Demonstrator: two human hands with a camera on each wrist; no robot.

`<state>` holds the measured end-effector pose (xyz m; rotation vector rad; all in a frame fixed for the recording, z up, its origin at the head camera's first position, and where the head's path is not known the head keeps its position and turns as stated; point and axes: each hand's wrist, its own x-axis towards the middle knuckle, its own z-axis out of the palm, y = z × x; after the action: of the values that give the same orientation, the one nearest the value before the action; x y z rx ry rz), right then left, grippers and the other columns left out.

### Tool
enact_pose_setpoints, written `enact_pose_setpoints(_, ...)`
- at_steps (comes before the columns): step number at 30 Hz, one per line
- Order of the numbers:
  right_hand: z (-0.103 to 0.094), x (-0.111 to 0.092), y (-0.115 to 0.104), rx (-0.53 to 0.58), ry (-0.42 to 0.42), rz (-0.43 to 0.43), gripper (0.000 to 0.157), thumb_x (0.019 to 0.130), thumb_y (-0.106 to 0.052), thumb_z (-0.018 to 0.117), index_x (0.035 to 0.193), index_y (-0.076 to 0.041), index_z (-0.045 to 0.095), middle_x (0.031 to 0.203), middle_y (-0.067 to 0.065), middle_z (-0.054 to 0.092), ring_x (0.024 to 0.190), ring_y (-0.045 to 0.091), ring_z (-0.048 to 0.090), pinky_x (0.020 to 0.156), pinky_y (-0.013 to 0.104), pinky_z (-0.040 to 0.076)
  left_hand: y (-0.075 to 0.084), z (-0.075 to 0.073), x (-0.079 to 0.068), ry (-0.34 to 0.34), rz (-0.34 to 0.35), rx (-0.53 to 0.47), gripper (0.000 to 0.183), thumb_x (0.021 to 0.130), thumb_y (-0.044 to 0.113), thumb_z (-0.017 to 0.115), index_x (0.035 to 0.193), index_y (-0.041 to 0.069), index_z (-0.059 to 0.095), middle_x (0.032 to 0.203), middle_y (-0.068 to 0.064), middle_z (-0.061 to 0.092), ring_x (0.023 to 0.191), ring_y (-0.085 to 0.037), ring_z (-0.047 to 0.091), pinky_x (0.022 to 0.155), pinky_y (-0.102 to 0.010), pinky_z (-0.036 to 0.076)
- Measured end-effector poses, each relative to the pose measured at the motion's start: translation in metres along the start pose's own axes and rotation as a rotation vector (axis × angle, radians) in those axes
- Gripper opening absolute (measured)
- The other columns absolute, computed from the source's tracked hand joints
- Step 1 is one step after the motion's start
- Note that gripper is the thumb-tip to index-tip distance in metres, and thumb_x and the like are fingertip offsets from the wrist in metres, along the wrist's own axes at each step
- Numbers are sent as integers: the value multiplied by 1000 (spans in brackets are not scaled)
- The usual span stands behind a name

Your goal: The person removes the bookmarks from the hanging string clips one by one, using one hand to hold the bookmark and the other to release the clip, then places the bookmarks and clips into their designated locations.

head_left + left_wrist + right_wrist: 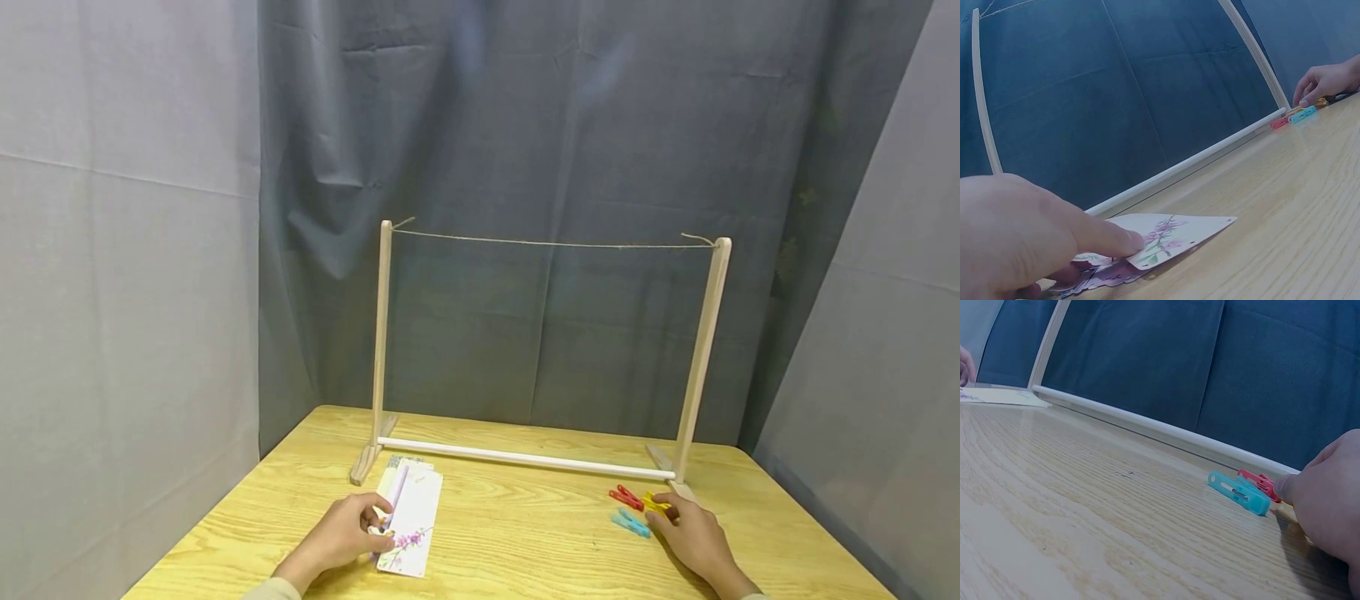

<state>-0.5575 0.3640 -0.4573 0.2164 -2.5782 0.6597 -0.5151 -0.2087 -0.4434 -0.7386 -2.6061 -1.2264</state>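
On the table's left side my left hand (343, 531) pinches the near-left edge of a white card (420, 508) printed with purple flowers. Its thumb lies over the flowers in the left wrist view, and the card's near end tilts slightly above other cards (1107, 275). Over at the right, my right hand (693, 533) has thumb and forefinger around a yellow clothespin (654, 502), mostly hidden by the hand in the right wrist view. Beside these fingertips lie a red clothespin (626, 497) and a light blue clothespin (1239, 492).
Behind both hands stands a wooden frame with a left post (381, 333), a right post (702, 358) and a white bottom bar (525, 458). A thin string (555, 243) runs between the post tops. Grey curtains (480, 125) surround the wood-grain table (525, 542).
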Motion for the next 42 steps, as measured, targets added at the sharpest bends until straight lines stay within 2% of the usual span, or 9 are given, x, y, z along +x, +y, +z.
enact_pose_setpoints(12,0,-2,0,2,8,-1,35,96,-26,75,122,-4,71,96,7,73,91,34,69,76,59,54,2,1,0,11,2,22,42,81,18,90,113,1,69,85,-4,61,73,-18,53,63,-27,46)
enact_pose_setpoints(25,1,-1,2,-10,19,-7,34,95,-26,76,121,-5,72,95,6,72,90,33,69,74,58,54,2,0,-2,-1,-13,-12,43,81,17,90,114,-1,69,85,-5,58,71,-16,52,60,-26,46)
enact_pose_setpoints(42,1,-2,1,-9,22,-3,34,93,-26,78,120,-4,72,94,6,72,89,31,69,75,58,54,3,1,-2,4,2,-1,40,80,14,90,111,-1,69,84,-4,57,69,-15,51,59,-25,45)
